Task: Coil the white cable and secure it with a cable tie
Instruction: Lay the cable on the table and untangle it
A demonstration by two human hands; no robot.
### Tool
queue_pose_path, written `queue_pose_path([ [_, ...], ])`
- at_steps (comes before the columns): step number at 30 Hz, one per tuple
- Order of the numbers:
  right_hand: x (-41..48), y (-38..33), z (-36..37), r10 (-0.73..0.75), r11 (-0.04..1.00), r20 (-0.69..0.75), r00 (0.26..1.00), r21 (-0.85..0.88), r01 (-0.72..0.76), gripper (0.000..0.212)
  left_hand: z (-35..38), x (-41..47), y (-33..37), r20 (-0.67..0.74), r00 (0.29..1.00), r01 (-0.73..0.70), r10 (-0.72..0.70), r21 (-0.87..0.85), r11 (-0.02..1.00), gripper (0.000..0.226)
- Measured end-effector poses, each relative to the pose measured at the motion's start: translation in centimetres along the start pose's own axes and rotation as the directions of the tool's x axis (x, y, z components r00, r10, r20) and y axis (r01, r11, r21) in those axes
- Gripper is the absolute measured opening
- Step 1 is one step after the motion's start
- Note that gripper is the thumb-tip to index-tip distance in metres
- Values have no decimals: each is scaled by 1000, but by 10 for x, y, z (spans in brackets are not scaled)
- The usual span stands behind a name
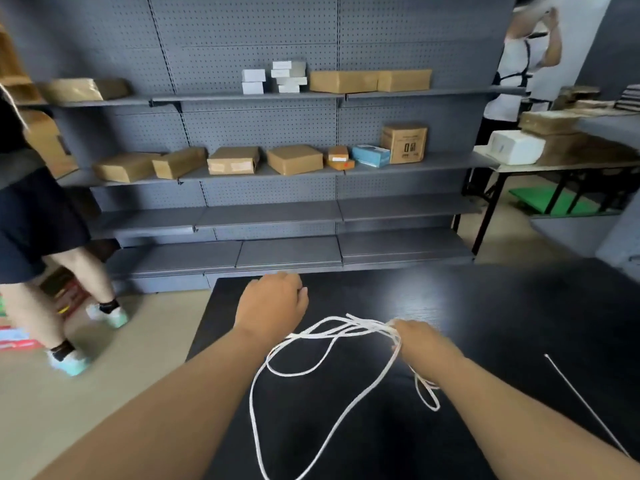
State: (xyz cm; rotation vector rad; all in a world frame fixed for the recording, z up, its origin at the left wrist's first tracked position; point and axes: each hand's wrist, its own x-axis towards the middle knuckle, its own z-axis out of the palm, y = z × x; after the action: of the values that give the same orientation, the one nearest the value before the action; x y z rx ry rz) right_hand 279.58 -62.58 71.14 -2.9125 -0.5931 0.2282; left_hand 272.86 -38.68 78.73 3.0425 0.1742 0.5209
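Right now the right hand [419,341], in the lower middle of the frame, holds a bunch of loops of the white cable [349,328], with its fingers curled round them. The left hand [273,299], a bit up and to the left, is curled like a fist. I cannot tell if it holds a strand. The loops are all different sizes and hang in a mess over the black table [485,306]. One long loop runs to the bottom edge. A quick pull could knot them or slip them free. The cable tie [585,408] lies well apart at the lower right, so reaching for it could spill the coil.
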Motion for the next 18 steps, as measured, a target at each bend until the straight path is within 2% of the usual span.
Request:
queue_pose_path([
  [3, -1, 37, 8, -4, 999, 142, 990, -38, 10, 35, 21, -4, 27, 63, 998, -7, 5, 23, 1000, 30],
  [5, -3, 59, 10, -4, 1000, 265, 964, -5, 6, 49, 35, -4, 46, 107, 994, 0, -3, 27, 1000, 31],
  [7, -4, 80, 12, -13, 1000, 326, 945, 9, 11, 48, 47, -4, 64, 144, 990, 9, -12, 24, 1000, 31],
  [10, -5, 108, 10, -19, 1000, 309, 951, -13, 25, 32, 60, -1, 90, 176, 984, 27, -29, 18, 999, 31],
  [18, -4, 158, 13, -12, 999, 263, 965, -33, 22, 24, 90, -1, 137, 183, 980, 74, -72, -7, 997, 31],
])
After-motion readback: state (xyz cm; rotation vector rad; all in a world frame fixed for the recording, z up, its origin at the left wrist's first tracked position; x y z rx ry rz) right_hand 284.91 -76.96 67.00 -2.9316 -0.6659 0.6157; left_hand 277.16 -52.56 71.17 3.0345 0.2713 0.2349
